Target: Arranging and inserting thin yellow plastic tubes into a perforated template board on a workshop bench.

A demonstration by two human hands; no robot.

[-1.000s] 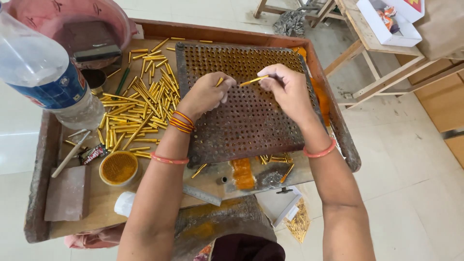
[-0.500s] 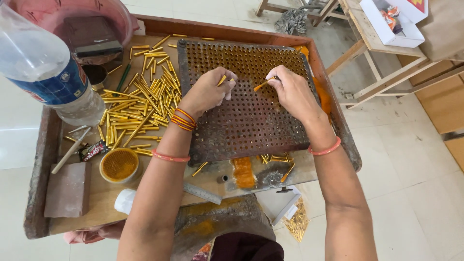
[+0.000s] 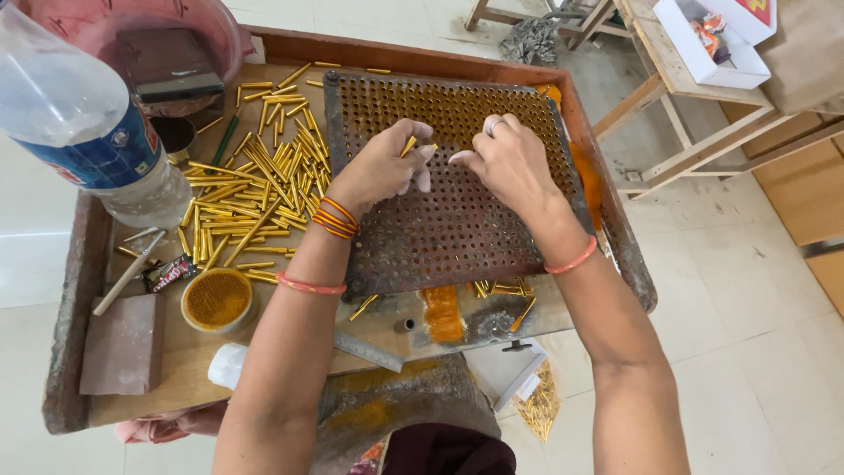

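A rusty perforated metal plate [image 3: 457, 220] lies on a wooden tray [image 3: 88, 264]. My left hand [image 3: 382, 167] rests on the plate and pinches a few thin yellow tubes [image 3: 410, 145] between its fingers. My right hand [image 3: 510, 158] is beside it over the plate, fingertips bent down to the holes just right of the left hand's tubes; I cannot see a tube in it. A heap of loose yellow tubes [image 3: 255, 189] lies on the tray left of the plate.
A plastic water bottle [image 3: 97, 132] and a pink basin [image 3: 132, 35] stand at the tray's back left. A round tin of orange paste [image 3: 217, 299], a wooden block [image 3: 123, 343] and a metal ruler [image 3: 369, 352] lie at the front. Wooden furniture stands at right.
My right hand has moved left and down onto the plate, closing on the left hand. The single tube it held up earlier is no longer visible in it.
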